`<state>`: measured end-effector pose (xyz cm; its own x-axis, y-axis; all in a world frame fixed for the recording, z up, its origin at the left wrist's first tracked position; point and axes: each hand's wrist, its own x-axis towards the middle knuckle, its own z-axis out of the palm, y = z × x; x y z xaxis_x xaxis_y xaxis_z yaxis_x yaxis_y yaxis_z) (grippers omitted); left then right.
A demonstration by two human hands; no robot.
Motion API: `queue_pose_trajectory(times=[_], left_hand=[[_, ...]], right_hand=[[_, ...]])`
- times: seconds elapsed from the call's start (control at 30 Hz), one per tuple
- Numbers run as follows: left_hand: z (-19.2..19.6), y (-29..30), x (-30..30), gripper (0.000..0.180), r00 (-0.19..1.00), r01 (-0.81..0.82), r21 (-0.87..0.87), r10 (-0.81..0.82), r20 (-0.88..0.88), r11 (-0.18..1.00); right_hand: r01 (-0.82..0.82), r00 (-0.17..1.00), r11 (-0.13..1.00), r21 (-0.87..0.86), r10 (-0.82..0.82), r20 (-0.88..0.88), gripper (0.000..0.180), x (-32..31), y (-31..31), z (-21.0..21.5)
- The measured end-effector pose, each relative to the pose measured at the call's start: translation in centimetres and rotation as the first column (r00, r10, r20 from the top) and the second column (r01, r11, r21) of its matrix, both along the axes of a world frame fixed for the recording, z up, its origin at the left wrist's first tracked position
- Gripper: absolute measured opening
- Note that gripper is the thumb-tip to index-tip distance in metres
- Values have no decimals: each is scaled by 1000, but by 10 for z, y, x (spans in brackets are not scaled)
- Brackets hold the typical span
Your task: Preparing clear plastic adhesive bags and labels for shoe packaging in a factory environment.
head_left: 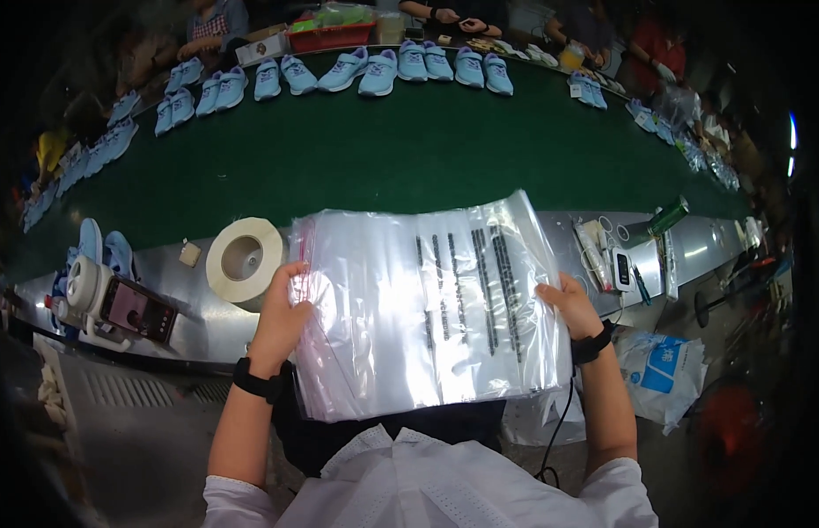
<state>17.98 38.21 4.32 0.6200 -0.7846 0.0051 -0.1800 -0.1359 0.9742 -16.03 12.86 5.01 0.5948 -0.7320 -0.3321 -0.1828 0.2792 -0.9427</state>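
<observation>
A stack of clear plastic bags (387,308) with dark printed lines spans the space between my hands, in front of my body at the metal table's edge. My left hand (286,304) grips its left side, where a pinkish strip runs along the edge, with the thumb on top. On the opposite side my right hand (569,304) pinches the stack, thumb over the plastic and fingers behind it. Both wrists wear black bands. Just left of the bags lies a large roll of pale labels (245,262), nearest to my left hand.
Beyond the metal ledge runs a green conveyor belt (339,158) bearing rows of light blue shoes (343,70). A phone (138,310) in a white stand is at left. At right lie a green can (669,216), a small white device (622,269) and pens. Co-workers sit across the belt.
</observation>
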Motion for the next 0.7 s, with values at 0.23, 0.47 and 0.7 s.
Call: queue_pose_trajectory(times=[0.23,0.47,0.7], left_hand=[[-46,13,-5,56,995,-30,86,38,-97,996],[-22,6,-3,64,992,-79,390,36,117,917],[-14,-9,-4,64,937,-41,266,-55,344,963]], right_hand=[[34,990,999,-9,-35,-135,25,-25,-10,-48],[-28,985,999,-38,21,-173,28,-22,-15,-46],[-58,983,959,-277,6,-184,19,-25,-29,-10]])
